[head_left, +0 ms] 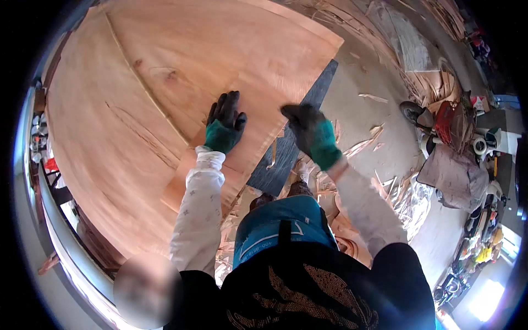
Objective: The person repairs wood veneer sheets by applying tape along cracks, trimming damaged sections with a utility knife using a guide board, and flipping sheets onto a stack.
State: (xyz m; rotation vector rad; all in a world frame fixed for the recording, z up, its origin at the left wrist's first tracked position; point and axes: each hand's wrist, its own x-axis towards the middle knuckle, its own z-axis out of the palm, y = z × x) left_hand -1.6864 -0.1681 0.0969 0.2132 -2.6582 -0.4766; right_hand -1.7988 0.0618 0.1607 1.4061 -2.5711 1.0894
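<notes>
A large reddish-brown wood veneer sheet point(192, 47) spreads across the left and middle of the view. My left hand point(224, 124), in a black and green work glove, lies flat on it near the right edge, fingers stretched out. Beneath that palm is what looks like a smaller veneer piece point(256, 124). At the sheet's right edge, my right hand point(312, 135) wears a matching glove. Its fingers are curled together, and whatever they may hold is hidden. A narrow pale strip point(144, 82) runs lengthwise over the sheet, left of my left hand.
A dark board point(275, 165) shows below the sheet's right edge. Torn veneer scraps point(360, 146) litter the floor around my feet. On the right stands a scooter-like vehicle point(448, 124) with a brownish cover point(454, 176). More veneer waste point(434, 85) is heaped at upper right.
</notes>
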